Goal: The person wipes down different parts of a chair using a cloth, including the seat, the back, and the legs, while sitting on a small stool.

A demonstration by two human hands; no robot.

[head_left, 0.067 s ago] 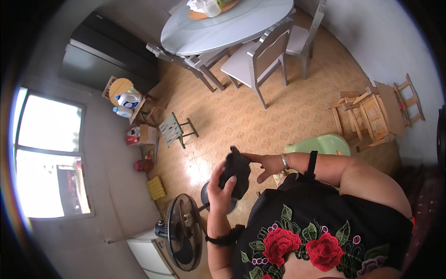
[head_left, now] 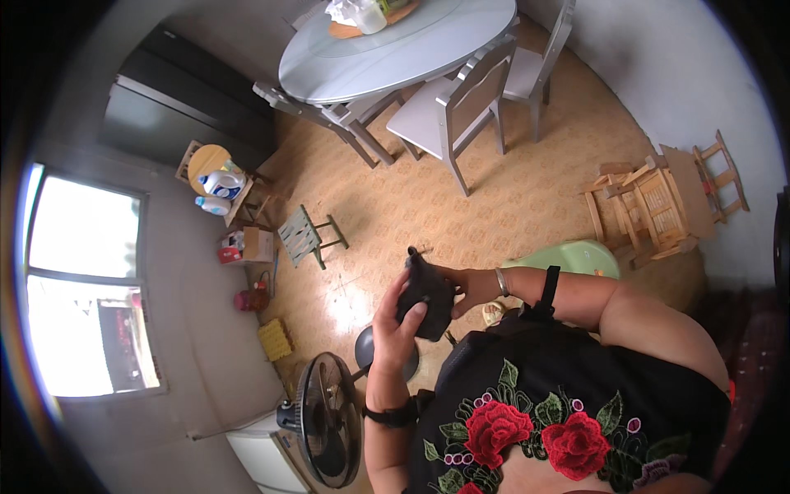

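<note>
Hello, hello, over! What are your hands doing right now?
Left hand and right hand both gripping a small black pouch at chest height. Standing fan close below the left arm. Nothing between hands and pouch.

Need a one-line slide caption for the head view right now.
Both hands, left hand and right hand, hold a small black pouch above a tan patterned floor, a standing fan at the person's left.

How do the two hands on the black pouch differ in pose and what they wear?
The left hand cups the black pouch from below, fingers wrapped over it; the right hand grips its side. The left wrist wears a black band, the right a silver bangle. Both touch the pouch.
</note>
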